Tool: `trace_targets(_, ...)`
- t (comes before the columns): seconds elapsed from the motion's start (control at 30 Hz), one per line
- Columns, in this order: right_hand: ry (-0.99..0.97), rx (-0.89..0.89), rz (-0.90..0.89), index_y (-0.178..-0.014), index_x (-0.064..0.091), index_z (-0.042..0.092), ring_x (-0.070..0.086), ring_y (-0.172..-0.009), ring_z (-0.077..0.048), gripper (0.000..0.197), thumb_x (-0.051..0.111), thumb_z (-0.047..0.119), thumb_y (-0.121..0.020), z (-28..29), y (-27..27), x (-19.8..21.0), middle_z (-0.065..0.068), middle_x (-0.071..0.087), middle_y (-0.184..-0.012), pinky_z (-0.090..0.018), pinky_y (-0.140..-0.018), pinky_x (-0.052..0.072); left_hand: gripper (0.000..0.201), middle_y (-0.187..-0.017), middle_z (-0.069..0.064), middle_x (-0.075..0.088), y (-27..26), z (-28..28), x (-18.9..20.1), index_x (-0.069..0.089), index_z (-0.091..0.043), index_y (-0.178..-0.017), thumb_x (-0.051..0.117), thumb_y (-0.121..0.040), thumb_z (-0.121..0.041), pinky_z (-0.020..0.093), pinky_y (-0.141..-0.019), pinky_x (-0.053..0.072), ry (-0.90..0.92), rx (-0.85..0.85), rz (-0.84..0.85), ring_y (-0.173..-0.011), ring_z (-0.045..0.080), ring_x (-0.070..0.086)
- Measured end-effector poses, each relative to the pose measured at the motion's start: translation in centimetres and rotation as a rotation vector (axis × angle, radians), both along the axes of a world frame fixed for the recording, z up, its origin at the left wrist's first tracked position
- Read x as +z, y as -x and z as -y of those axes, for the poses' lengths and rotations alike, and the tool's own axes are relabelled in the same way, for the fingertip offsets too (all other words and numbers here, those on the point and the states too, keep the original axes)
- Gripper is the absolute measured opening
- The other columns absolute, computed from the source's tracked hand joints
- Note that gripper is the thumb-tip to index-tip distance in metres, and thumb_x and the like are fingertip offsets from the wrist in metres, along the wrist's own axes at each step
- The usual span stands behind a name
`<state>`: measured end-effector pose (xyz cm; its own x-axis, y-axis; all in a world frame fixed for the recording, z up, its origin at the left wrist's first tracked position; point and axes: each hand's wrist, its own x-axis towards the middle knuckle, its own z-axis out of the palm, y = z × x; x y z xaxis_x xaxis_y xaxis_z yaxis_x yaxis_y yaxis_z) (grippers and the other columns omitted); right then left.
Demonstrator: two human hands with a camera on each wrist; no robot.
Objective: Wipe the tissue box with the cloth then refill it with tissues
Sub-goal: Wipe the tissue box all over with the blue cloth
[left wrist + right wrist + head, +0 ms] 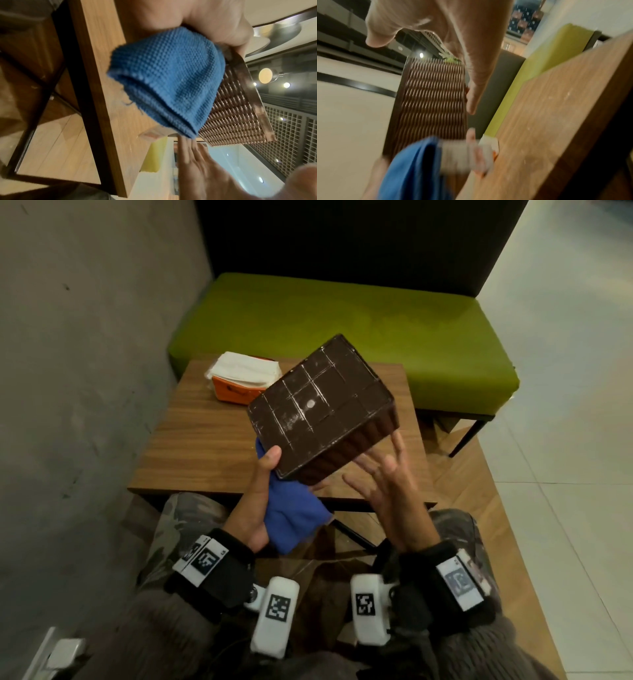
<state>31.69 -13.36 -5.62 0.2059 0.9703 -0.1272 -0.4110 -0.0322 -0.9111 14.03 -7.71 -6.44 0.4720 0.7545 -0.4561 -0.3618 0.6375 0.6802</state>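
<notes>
Tissue pack (239, 378) on table (191, 446)

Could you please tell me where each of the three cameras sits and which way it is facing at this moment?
Head: on the person's head, looking down at the table; shows both hands, the left hand gripping box and cloth, the right hand open.
Left wrist: looks along the left palm at the cloth and box side; right fingers below.
Right wrist: looks along the right fingers at the box side.
All share box and cloth.
</notes>
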Motion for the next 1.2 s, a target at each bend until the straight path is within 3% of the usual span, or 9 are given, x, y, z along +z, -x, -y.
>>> trace_targets(0.1,0.045,-0.036,0.068,-0.147,0.015,0.037,0.062,-0.115,-0.014,0.112,0.081,0.043,-0.057,-0.4,2.2,-1.3,0.002,0.055,-0.133,-0.034,-0.087,0.056,0.066,-0.127,0.011,0.060,-0.9,0.6,-0.4,0.048,-0.022,-0.133,0.064,-0.076,-0.052,0.043,-0.106,0.038,-0.080,-0.043,-0.001,-0.122,0.028,0.054)
trace_targets(0.23,0.061,-0.169,0.119,-0.142,0.026,0.033,0.058,-0.120,-0.020,0.092,0.072,0.046,-0.063,-1.1,1.7,-1.4,0.005,0.055,-0.131,-0.050,-0.099,0.049,0.070,-0.123,0.004,0.063,0.1,0.0,-0.9,0.045,-0.029,-0.131,0.077,-0.070,-0.039,0.031,-0.091,0.051,-0.294,-0.094,-0.194,-0.113,0.022,0.061)
trace_targets(0.4,0.031,-0.211,0.234,-0.151,0.011,0.035,0.052,-0.127,-0.020,0.100,0.066,0.052,-0.069,-1.3,0.1,-1.5,-0.001,0.041,-0.148,-0.052,-0.103,0.046,0.031,-0.110,0.009,0.056,2.1,-1.6,-0.5,0.036,-0.023,-0.115,0.053,-0.090,-0.031,0.032,-0.072,0.053,-0.330,0.381,-0.314,-0.084,0.015,0.064)
trace_targets(0.53,0.034,-0.181,0.301,-0.153,0.008,0.036,0.044,-0.135,-0.018,0.110,0.070,0.064,-0.066,-1.4,1.0,-1.8,0.000,0.035,-0.153,-0.049,-0.108,0.041,0.036,-0.117,0.001,0.044,0.7,-1.2,3.0,0.038,-0.031,-0.112,0.052,-0.080,-0.022,0.019,-0.089,0.041,-0.913,0.478,-0.686,-0.105,0.007,0.050)
trace_targets(0.6,0.020,-0.178,0.314,-0.151,0.013,0.040,0.040,-0.138,-0.019,0.105,0.070,0.065,-0.066,-1.6,1.5,-1.8,0.000,0.033,-0.154,-0.050,-0.110,0.038,0.036,-0.125,0.003,0.040,-0.6,0.3,3.6,0.049,-0.029,-0.119,0.055,-0.084,-0.025,0.004,-0.094,0.032,-1.253,0.311,-0.844,-0.109,-0.004,0.043)
trace_targets(0.7,-0.050,-0.205,0.348,-0.140,0.019,0.053,0.039,-0.138,-0.014,0.079,0.063,0.052,-0.073,-1.8,1.5,-1.7,0.003,0.033,-0.154,-0.049,-0.113,0.034,0.043,-0.127,0.004,0.041,-1.2,2.4,2.2,0.055,-0.020,-0.129,0.059,-0.088,-0.031,0.011,-0.096,0.037,-1.612,0.082,-1.013,-0.113,0.007,0.045)
trace_targets(0.87,-0.064,-0.195,0.378,-0.133,0.022,0.066,0.041,-0.135,-0.009,0.080,0.068,0.054,-0.069,-1.1,1.9,-2.2,0.011,0.034,-0.151,-0.049,-0.107,0.042,0.041,-0.114,0.009,0.053,0.4,0.5,1.9,0.057,-0.024,-0.128,0.050,-0.089,-0.035,0.027,-0.070,0.051,-1.440,0.183,-1.192,-0.093,0.019,0.056)
trace_targets(1.03,-0.097,-0.233,0.378,-0.131,0.024,0.065,0.039,-0.138,-0.012,0.071,0.064,0.052,-0.073,-1.3,2.2,-2.1,0.008,0.034,-0.153,-0.049,-0.111,0.037,0.038,-0.114,0.010,0.052,-0.8,2.7,2.2,0.061,-0.018,-0.122,0.053,-0.086,-0.027,0.019,-0.079,0.049,-1.498,0.138,-1.074,-0.097,0.013,0.053)
trace_targets(1.2,-0.079,-0.237,0.356,-0.133,0.022,0.060,0.041,-0.136,-0.014,0.076,0.065,0.052,-0.070,-0.9,2.0,-2.2,0.005,0.033,-0.152,-0.050,-0.109,0.039,0.036,-0.114,0.009,0.054,0.6,1.1,2.5,0.064,-0.022,-0.118,0.051,-0.085,-0.028,0.025,-0.066,0.049,-1.413,0.137,-1.219,-0.091,0.020,0.058)
